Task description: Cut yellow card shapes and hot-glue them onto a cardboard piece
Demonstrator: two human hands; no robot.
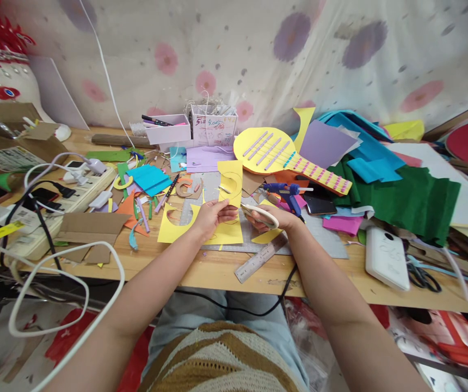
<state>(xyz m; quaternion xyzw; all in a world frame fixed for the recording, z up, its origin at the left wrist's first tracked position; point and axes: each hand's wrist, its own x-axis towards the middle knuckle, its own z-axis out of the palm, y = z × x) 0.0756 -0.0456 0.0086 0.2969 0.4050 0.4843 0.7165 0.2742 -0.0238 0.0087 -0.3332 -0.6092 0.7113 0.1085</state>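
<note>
My left hand (211,219) pinches a piece of yellow craft sheet (234,173) and holds it upright above the work surface. The piece has a curved cut-out and a drawn curved line. My right hand (279,216) is closed around white-handled scissors (267,215), just right of the sheet. A blade tip seems to show through the cut-out; the rest of the blades is mostly hidden. Under my left hand lies a larger yellow sheet (172,233) with rounded holes cut from it. A metal ruler (258,259) lies below my right hand.
A yellow toy guitar (254,146) lies behind the hands, with a blue glue gun (286,190) in front of it. Coloured scraps and a power strip (50,228) fill the left. A white power bank (387,258) and black-handled scissors (424,277) are at right.
</note>
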